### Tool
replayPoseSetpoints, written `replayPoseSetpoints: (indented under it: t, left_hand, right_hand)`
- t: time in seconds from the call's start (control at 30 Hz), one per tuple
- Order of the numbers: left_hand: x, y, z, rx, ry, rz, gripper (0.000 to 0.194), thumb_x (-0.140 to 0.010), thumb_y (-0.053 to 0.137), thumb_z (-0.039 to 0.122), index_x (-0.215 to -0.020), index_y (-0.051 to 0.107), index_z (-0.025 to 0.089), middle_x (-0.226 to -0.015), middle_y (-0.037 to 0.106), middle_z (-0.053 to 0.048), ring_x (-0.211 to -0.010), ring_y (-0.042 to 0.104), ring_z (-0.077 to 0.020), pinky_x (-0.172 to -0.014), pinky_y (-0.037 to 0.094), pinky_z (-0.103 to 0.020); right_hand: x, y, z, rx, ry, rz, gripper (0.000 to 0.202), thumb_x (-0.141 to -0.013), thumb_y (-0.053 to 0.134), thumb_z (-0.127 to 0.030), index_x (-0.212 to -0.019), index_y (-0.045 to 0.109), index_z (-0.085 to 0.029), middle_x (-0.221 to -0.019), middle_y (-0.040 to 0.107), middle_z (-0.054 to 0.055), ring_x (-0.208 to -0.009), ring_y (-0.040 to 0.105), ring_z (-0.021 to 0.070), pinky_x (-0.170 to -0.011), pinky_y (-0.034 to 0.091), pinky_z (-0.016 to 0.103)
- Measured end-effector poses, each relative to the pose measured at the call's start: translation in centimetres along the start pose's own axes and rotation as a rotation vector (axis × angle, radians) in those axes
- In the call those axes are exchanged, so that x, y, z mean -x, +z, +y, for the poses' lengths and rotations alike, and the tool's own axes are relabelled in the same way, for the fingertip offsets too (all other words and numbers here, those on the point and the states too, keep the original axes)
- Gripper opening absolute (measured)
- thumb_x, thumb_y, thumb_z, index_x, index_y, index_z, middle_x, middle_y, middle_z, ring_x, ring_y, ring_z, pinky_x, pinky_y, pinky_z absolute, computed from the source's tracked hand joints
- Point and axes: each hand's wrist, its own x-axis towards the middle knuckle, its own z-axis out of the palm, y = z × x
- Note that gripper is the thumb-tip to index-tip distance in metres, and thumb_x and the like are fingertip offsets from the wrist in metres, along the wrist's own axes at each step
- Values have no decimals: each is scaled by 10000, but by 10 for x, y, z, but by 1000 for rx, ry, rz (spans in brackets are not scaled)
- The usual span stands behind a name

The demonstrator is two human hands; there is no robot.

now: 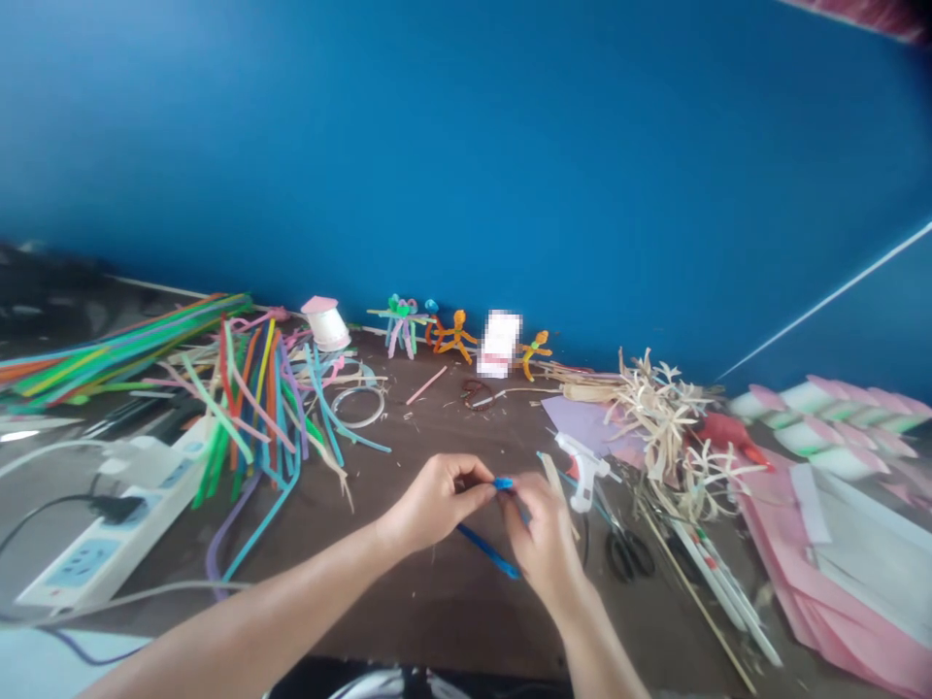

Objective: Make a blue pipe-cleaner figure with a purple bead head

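Near the middle of the brown table, my left hand [437, 500] and my right hand [543, 529] meet fingertip to fingertip. Between them they pinch a small blue piece [502, 482], which looks bent or coiled. Both hands have their fingers closed on it, and the fingertips cover part of it. Below and between the hands lies a longer blue pipe cleaner [489, 551]; whether it joins the held piece cannot be made out.
Colourful pipe cleaners [269, 398] and a white power strip [116, 524] lie left. Small figures [456, 335] stand by the blue wall. To the right are a glue gun [584, 469], black-handled scissors [627, 555], dried stalks [659, 408] and pink sheets [808, 592].
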Motion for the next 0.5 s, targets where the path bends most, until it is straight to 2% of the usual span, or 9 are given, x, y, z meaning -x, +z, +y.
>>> replayPoseSetpoints:
  t: [0.13,0.27,0.43,0.5]
  left_hand:
    - [-1,0,-3,-83,60,59,135,-734,529,224,-700,618,128,-640,616,-18,-599,527,-113,-557,396,-196]
    - [0,-1,-9,-373,205,135,118,-748,507,191,-711,616,164,-674,606,-10,-627,534,-117,-581,383,-203]
    - [2,-2,-13,-718,327,139,164,-799,438,189,-734,588,175,-701,577,-14,-662,522,-124,-590,363,-214]
    - [2,-3,-13,-840,399,88,206,-819,399,187,-716,575,168,-681,560,-21,-656,510,-130,-587,358,-223]
  right_hand:
    - [6,0,-10,93,58,-74,225,-818,363,-124,-897,564,-190,-761,591,55,-714,559,179,-630,419,286]
    - [12,0,-15,241,62,-126,218,-797,404,-123,-961,533,-182,-820,612,68,-747,583,199,-637,410,283]
    - [15,-2,-21,407,73,-242,141,-802,415,-139,-827,543,-195,-678,612,39,-602,584,182,-532,348,258]
    - [14,-5,-24,429,66,-247,143,-802,411,-136,-787,537,-202,-662,608,32,-594,580,177,-527,337,255]
